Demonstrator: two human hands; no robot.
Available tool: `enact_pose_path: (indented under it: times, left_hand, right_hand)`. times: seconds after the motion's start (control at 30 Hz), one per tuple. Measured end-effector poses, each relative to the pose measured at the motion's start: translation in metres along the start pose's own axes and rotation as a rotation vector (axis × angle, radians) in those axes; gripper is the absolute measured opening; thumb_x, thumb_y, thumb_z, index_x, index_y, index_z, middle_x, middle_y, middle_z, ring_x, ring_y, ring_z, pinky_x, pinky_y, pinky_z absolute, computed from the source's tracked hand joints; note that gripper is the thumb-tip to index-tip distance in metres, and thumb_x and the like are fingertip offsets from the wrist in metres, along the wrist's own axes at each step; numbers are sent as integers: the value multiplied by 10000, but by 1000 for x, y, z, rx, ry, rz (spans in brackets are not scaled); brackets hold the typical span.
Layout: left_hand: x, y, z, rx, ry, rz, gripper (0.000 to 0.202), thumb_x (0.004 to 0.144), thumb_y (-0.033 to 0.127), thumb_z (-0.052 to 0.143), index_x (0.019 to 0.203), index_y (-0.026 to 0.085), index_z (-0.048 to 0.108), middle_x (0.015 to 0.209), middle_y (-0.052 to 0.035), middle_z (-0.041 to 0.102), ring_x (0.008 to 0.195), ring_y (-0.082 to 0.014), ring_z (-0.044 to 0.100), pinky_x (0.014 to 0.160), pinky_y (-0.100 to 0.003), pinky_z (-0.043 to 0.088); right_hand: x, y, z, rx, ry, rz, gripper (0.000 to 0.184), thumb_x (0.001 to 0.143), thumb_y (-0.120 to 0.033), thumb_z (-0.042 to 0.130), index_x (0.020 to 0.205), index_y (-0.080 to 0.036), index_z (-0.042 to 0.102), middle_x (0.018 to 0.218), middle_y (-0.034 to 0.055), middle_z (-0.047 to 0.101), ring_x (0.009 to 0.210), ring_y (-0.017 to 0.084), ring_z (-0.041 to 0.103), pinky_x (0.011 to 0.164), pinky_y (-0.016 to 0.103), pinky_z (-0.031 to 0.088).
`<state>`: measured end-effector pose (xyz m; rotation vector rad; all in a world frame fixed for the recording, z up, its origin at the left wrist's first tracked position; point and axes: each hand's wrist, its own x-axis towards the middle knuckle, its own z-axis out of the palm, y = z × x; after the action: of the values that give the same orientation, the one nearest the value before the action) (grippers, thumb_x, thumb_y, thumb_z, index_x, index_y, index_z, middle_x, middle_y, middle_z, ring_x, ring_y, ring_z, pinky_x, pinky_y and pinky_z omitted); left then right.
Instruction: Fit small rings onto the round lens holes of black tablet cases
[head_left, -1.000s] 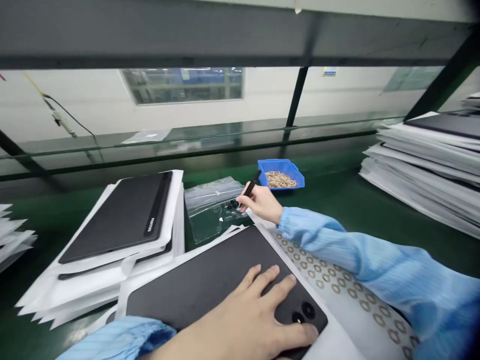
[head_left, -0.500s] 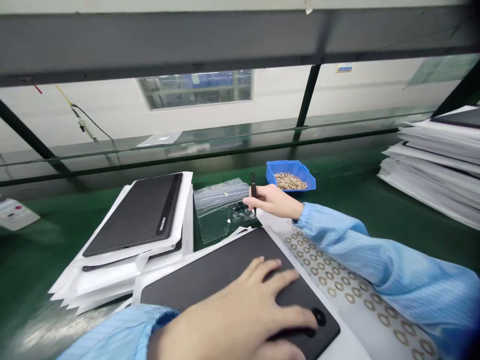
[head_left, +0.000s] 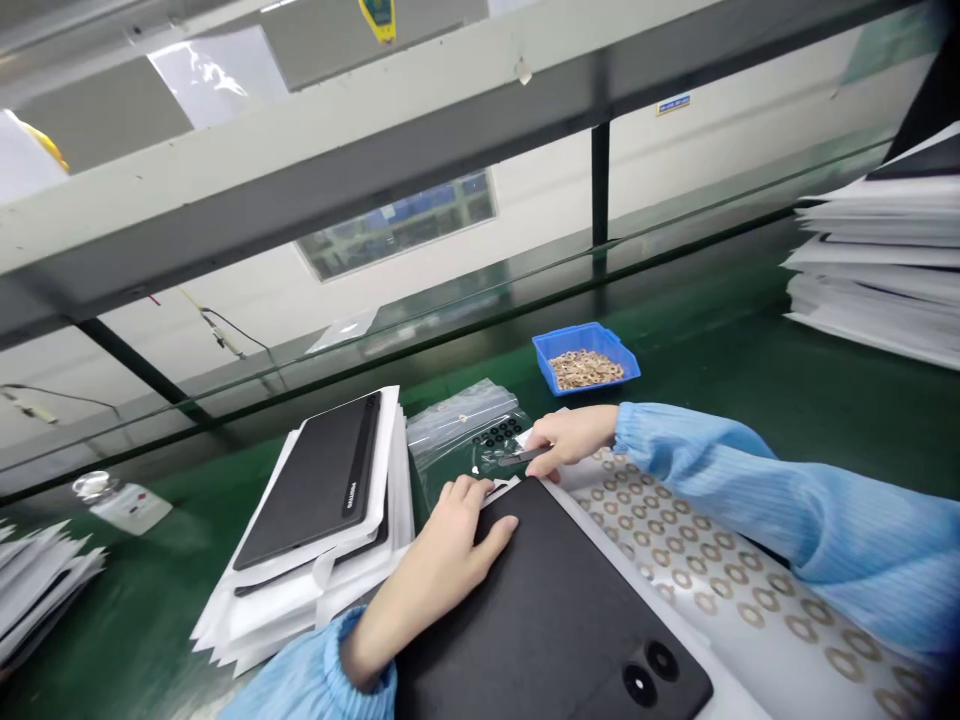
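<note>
A black tablet (head_left: 551,600) lies face down on white sheets, its two round camera rings near the bottom. My left hand (head_left: 442,555) rests across the tablet's far left corner, thumb on the back, fingers stretched out at the edge by the white paper. My right hand (head_left: 571,440) is closed around slim black tweezers (head_left: 526,456), which point left just beyond the tablet's far edge. Under them is a clear zip bag (head_left: 457,425) with several small black rings (head_left: 501,433). A sheet of tan ring stickers (head_left: 701,565) lies beneath my right forearm.
On the left a stack of tablets between white sheets (head_left: 307,500) stands close to my left arm. Behind the bag sits a blue bin (head_left: 589,358) with tan rings. A clear bottle (head_left: 120,503) stands at far left, a tall stack (head_left: 885,255) at far right.
My left hand has moved from the camera end of the tablet up to its far left corner, uncovering both camera rings. The tweezers went from upright to nearly flat, lower down. The view has tilted.
</note>
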<state>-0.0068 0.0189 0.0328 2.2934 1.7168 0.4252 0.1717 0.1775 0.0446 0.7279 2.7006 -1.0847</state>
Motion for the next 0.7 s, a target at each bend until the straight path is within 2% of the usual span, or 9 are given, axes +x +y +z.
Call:
enact_pose_path:
  times: [0.13, 0.27, 0.37, 0.47, 0.53, 0.63, 0.7]
  left_hand:
    - [1, 1, 1, -4, 5, -8, 377, 919, 400, 417, 1188, 152, 509, 1071, -88, 530, 1019, -222, 506, 930, -367, 399]
    - [1, 3, -1, 8, 47, -10, 363, 914, 402, 425, 1160, 158, 533, 1063, -87, 536, 1028, -222, 497, 932, -346, 390]
    - [0, 8, -10, 19, 108, -15, 326, 931, 406, 383, 1033, 157, 567, 1005, -77, 564, 979, -210, 517, 890, -318, 401]
    - [-3, 15, -23, 21, 163, -30, 382, 946, 439, 302, 847, 162, 545, 817, -33, 586, 759, -169, 555, 705, -275, 443]
    - [-5, 19, -32, 26, 191, -41, 438, 938, 475, 253, 781, 166, 519, 705, 1, 559, 640, -147, 542, 604, -255, 434]
    - [-8, 26, -44, 43, 209, -45, 455, 914, 465, 214, 770, 164, 523, 684, 21, 542, 634, -142, 556, 609, -255, 453]
    - [-10, 28, -54, 48, 190, -40, 498, 885, 410, 134, 778, 151, 545, 683, 40, 530, 651, -137, 569, 636, -274, 466]
  right_hand:
    - [-4, -1, -2, 56, -31, -3, 441, 678, -565, 616, 609, -135, 551, 413, -69, 384, 388, 57, 317, 409, 207, 220]
    - [-10, -13, -1, 130, -7, -58, 441, 769, -588, 491, 654, -166, 435, 398, -76, 370, 360, 60, 337, 399, 200, 226]
    - [-17, -29, 3, 268, 159, -102, 435, 786, -591, 480, 680, -177, 399, 367, -85, 351, 326, 58, 322, 382, 196, 196]
    - [-25, -48, 8, 493, 360, -115, 462, 766, -626, 490, 683, -187, 371, 420, -91, 323, 320, 44, 259, 346, 189, 143]
    - [-31, -59, 12, 587, 416, -129, 444, 771, -608, 505, 708, -187, 378, 512, -81, 331, 360, 39, 243, 335, 179, 140]
    - [-37, -72, 19, 550, 425, -213, 373, 733, -488, 638, 770, -181, 429, 659, -49, 388, 493, 57, 340, 375, 161, 243]
    - [-39, -76, 22, 523, 497, -271, 357, 698, -421, 696, 786, -177, 451, 706, -39, 401, 587, 75, 392, 456, 161, 338]
